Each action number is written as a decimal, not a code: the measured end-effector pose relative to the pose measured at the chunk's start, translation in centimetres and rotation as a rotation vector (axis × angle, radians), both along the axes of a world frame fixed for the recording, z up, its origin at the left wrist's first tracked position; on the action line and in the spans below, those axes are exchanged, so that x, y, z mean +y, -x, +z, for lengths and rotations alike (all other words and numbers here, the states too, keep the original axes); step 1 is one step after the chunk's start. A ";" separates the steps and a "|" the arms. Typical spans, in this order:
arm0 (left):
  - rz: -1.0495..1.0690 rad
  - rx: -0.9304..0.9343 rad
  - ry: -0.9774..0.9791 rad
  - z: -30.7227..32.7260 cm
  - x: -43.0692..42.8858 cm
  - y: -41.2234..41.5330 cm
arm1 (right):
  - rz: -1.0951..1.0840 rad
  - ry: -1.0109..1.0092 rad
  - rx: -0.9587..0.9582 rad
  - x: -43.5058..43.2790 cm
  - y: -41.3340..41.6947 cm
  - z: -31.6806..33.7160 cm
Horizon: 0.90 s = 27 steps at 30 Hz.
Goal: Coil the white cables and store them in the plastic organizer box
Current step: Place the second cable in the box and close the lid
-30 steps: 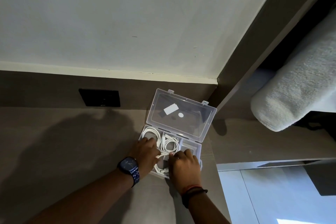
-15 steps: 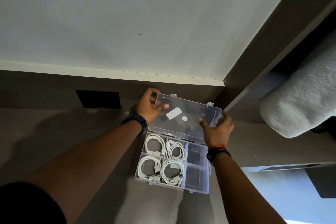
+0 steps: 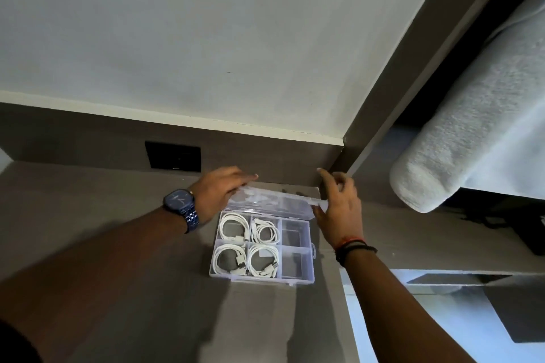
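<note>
A clear plastic organizer box (image 3: 296, 276) sits on the dark desk near the back right corner. Several coiled white cables (image 3: 234, 228) lie in its left and middle compartments, one per compartment; the two right compartments hold nothing. The box's transparent lid (image 3: 274, 200) is tilted forward, partly lowered over the base. My left hand (image 3: 219, 193), with a blue watch on the wrist, grips the lid's left end. My right hand (image 3: 339, 209), with bands on the wrist, grips the lid's right end.
A black wall plate (image 3: 173, 156) sits on the back panel left of the box. A grey rolled towel (image 3: 472, 138) lies on a shelf to the right. The desk's right edge (image 3: 343, 303) drops to a light floor.
Both hands left the cables, took the lid's ends, and have swung the lid forward and down from its upright position toward the base.
</note>
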<state>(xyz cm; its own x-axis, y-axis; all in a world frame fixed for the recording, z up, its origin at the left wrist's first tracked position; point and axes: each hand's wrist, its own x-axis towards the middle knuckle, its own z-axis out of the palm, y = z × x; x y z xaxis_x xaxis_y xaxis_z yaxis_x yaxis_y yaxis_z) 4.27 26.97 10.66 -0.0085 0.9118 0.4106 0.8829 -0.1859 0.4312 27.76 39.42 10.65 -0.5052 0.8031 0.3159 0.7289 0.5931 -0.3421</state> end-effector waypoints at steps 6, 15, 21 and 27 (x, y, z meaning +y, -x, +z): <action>-0.190 0.246 0.026 -1.3 -5.5 -2.5 | 0.355 0.070 -0.362 -3.2 -2.0 -1.5; -0.183 0.419 0.226 -8.6 -9.3 -6.0 | 0.401 0.337 -0.628 -6.7 -5.0 -7.3; 0.062 0.310 0.235 -9.3 -8.5 -7.2 | 0.357 0.237 -0.655 -6.0 -4.7 -8.8; 0.190 0.287 0.403 -9.8 -6.1 -6.2 | 0.398 -0.004 -0.545 -5.6 -4.2 -9.3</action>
